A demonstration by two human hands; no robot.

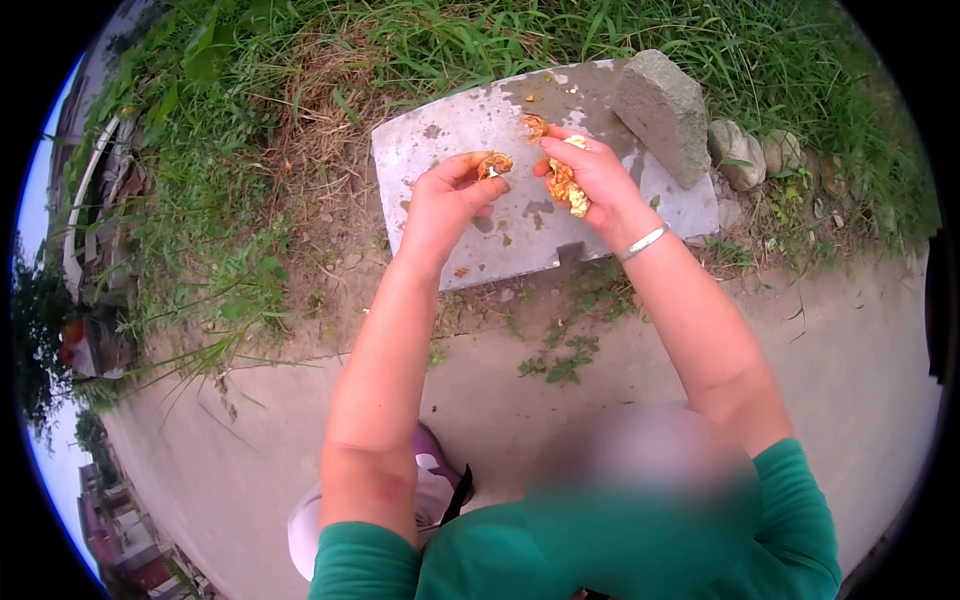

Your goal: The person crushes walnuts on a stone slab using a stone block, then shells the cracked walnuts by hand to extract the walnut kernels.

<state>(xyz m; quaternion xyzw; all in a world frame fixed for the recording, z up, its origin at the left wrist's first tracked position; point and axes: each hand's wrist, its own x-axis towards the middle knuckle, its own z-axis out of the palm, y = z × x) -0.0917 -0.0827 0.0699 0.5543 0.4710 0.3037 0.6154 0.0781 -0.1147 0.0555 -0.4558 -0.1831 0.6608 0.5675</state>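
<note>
Over a stained grey slab point(470, 240), my left hand point(450, 195) pinches a brown walnut piece point(494, 165) between thumb and fingertips; a small white bit shows in it. Close by on the right, my right hand point(600, 180) is curled around pale yellow and brown walnut pieces point(567, 188), which fill its palm. Another brown piece, apparently walnut shell point(534, 126), shows at the fingertips of that hand; whether they grip it or it lies on the slab I cannot tell. The two hands are apart.
A large angular stone point(660, 110) rests on the slab's right end. Rounded stones point(738, 155) sit beyond it. Small brown crumbs point(461, 271) and wet stains mark the slab. Grass point(480, 40) grows behind, and concrete paving point(240, 440) lies in front.
</note>
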